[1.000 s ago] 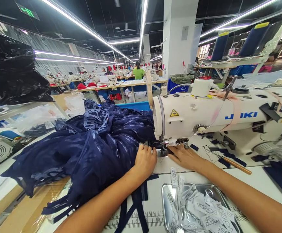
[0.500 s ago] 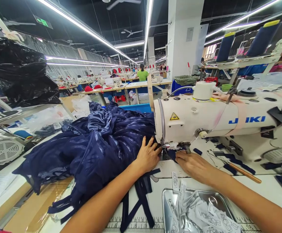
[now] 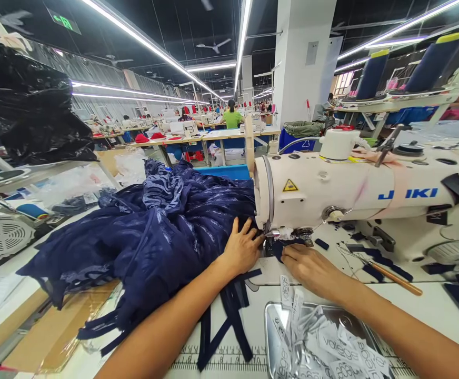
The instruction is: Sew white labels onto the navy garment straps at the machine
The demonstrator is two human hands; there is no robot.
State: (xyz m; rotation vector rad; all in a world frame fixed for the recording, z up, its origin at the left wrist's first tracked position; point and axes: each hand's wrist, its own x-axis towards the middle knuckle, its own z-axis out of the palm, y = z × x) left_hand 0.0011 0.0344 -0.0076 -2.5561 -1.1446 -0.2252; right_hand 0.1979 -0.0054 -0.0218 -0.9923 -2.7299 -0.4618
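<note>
A heap of navy garment fabric [image 3: 135, 247] with wavy lighter stripes lies left of the white sewing machine [image 3: 324, 184]. My left hand [image 3: 242, 248] rests on its right edge beside the presser foot, fingers spread and pressing down. Close to the needle area on the other side, my right hand [image 3: 306, 266] has its fingers closed on a small navy fabric edge [image 3: 279, 248] that runs under the foot. The fingertips there are partly hidden. Navy straps [image 3: 229, 321] hang from the heap below my left wrist.
A metal tray [image 3: 269, 337] of printed white labels [image 3: 332, 342] stands in front of the machine. A wooden-handled tool [image 3: 395, 278] and navy scraps [image 3: 371, 255] lie to the right. Cardboard [image 3: 63, 326] is at the lower left, and a black plastic bag [image 3: 36, 105] hangs above.
My right hand has shifted slightly left, nearer the presser foot, with the fabric edge bunching there. My left hand stays spread on the garment. The view has tilted slightly.
</note>
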